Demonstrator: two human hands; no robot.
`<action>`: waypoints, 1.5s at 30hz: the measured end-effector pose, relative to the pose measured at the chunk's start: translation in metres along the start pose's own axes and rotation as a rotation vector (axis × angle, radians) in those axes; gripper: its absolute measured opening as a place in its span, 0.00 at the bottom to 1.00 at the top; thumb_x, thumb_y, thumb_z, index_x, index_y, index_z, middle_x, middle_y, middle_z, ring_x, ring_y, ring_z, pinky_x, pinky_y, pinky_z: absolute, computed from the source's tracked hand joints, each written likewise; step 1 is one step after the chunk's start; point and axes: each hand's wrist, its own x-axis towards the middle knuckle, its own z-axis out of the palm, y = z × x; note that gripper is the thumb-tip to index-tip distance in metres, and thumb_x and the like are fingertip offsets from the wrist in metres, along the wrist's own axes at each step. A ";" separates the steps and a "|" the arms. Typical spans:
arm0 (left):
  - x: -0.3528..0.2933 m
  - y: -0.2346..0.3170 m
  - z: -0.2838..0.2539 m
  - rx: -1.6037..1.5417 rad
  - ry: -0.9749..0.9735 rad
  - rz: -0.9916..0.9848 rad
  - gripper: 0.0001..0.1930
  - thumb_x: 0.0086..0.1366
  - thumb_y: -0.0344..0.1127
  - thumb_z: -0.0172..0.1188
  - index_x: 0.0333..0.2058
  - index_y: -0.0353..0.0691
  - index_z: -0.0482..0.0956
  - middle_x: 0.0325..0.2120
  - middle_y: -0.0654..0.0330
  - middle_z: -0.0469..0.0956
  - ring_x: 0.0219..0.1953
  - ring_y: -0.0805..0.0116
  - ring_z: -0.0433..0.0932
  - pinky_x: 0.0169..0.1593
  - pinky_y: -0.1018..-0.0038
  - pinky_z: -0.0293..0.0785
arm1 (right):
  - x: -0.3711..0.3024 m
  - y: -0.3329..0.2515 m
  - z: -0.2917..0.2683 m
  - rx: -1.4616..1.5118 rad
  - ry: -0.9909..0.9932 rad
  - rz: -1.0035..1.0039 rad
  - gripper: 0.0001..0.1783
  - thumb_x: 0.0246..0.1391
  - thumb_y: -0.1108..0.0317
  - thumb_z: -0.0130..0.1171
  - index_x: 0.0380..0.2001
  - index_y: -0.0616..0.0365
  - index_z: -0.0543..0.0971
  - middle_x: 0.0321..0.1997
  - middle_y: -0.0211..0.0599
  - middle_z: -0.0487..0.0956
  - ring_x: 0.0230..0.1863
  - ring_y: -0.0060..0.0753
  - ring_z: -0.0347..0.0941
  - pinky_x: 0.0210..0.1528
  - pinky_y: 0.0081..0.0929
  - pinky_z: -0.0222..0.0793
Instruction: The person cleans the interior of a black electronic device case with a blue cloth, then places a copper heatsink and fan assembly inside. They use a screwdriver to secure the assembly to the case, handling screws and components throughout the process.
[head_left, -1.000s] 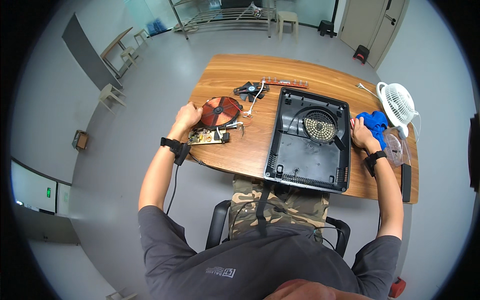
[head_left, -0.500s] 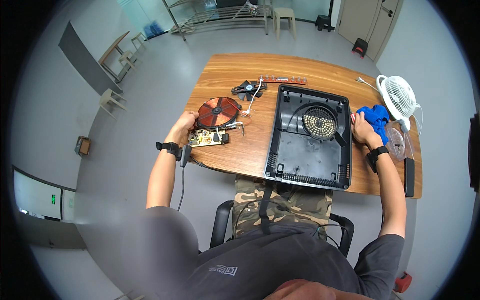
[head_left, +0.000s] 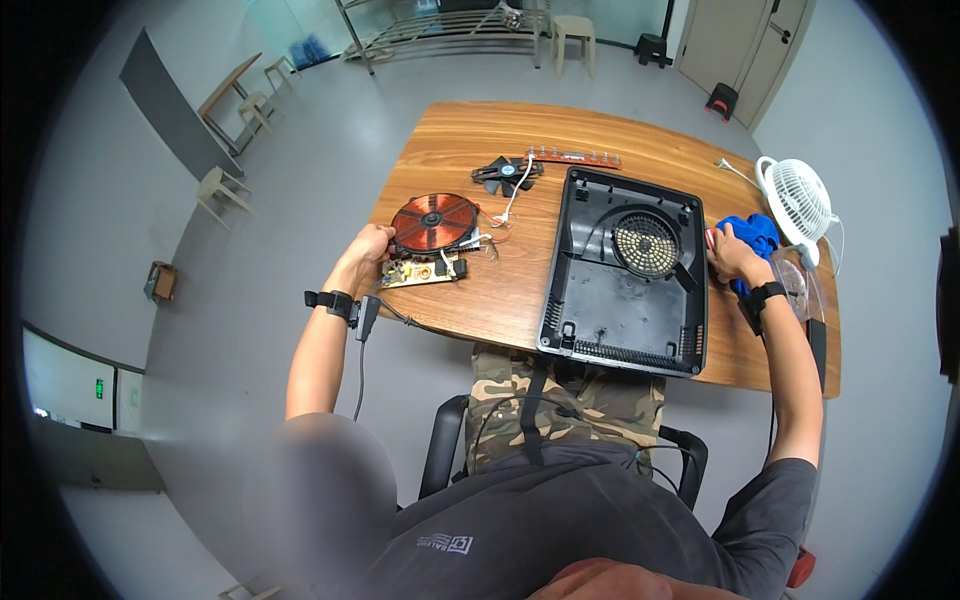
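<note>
My left hand (head_left: 374, 244) pinches the left rim of a round copper induction coil (head_left: 432, 223) in a black frame. Just below the coil lies a circuit board (head_left: 420, 271) with several components, and thin wires with white connectors run off to its right. My right hand (head_left: 735, 254) is closed beside a crumpled blue cloth (head_left: 752, 234), its fingers around a small red-and-white object (head_left: 711, 238) that they mostly hide. Between the hands sits an open black plastic housing (head_left: 624, 300) with a round grille (head_left: 646, 245).
Behind the coil are a black fan (head_left: 507, 174) and a narrow red circuit strip (head_left: 575, 158). A white desk fan (head_left: 800, 198) stands at the table's right edge, near a clear plastic container (head_left: 793, 285) and a black slab (head_left: 817, 350). A cable (head_left: 361, 375) hangs from my left wrist.
The coil has shifted slightly left relative to the black fan, with my left hand still at its rim. My right hand stays near the blue cloth. The whole view has shifted a little.
</note>
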 end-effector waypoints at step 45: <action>-0.118 0.206 0.442 1.078 -0.274 0.682 0.46 0.66 0.71 0.51 0.53 0.22 0.73 0.48 0.33 0.80 0.54 0.39 0.79 0.55 0.54 0.77 | -0.045 0.016 0.012 0.289 0.092 0.430 0.42 0.65 0.50 0.56 0.76 0.37 0.48 0.79 0.58 0.44 0.74 0.73 0.48 0.65 0.71 0.63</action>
